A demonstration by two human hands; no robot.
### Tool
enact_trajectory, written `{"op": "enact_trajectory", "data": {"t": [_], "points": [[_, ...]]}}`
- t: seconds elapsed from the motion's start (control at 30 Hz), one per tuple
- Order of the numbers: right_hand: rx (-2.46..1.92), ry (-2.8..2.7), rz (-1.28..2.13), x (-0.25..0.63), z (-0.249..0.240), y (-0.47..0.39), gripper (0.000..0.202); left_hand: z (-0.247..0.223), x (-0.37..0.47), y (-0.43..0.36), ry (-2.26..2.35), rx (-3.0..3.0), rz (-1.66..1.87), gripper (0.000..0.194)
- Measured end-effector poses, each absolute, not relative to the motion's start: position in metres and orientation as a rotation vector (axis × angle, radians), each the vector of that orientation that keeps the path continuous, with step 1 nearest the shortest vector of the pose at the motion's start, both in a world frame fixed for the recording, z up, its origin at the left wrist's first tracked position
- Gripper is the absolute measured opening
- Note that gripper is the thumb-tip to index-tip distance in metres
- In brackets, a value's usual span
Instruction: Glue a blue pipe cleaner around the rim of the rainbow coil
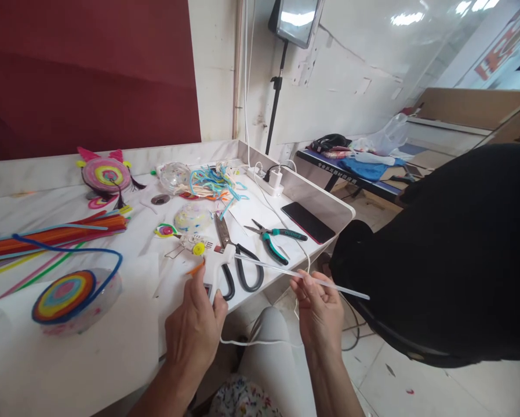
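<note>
My left hand (pixel 196 318) is closed round the handle of a white glue gun (pixel 216 263) with a yellow round part, near the table's front edge. A long translucent glue stick (pixel 338 288) runs from the gun's rear out to the right. My right hand (pixel 321 307) pinches that stick along its length, past the table edge. Black-handled scissors (pixel 250 269) lie just behind the gun, with green-and-black pliers (pixel 272 243) to their right. On the left, a coiled rainbow disc (pixel 66 295) with a loose blue end rests on a clear dome (pixel 105 295).
Pipe cleaners (pixel 98 229) lie at the left, and a pink eared ornament (pixel 107 174) is by the back rim. A phone (pixel 308 222) and a power strip (pixel 266 184) are at the right. A white cable hangs off the table edge. A black chair-like shape (pixel 451 249) fills the right side.
</note>
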State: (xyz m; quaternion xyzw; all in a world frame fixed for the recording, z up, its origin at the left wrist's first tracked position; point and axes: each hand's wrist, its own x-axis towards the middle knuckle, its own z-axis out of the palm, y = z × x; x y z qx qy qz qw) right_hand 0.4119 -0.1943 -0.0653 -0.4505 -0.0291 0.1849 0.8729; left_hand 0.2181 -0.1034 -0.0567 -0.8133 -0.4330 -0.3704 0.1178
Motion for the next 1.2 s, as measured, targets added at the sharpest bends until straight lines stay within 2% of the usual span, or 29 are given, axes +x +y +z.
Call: {"op": "enact_trajectory", "data": {"t": [0.43, 0.83, 1.07, 1.2], "points": [[-0.979, -0.032, 0.498, 0.431, -0.075, -0.175, 0.072, -0.067, 0.221, -0.102, -1.347, -2.431, -0.933, 0.036], [-1.026, -0.034, 0.618, 0.433, -0.071, -0.181, 0.073, -0.059, 0.221, -0.103, -1.422, -2.482, -0.739, 0.037], [-1.000, -0.054, 0.779, 0.434, -0.074, -0.191, 0.071, -0.047, 0.219, -0.103, -1.539, -2.598, -0.429, 0.044], [-0.974, -0.024, 0.834, 0.438, -0.079, -0.194, 0.068, -0.047, 0.219, -0.103, -1.518, -2.596, -0.456, 0.042]]}}
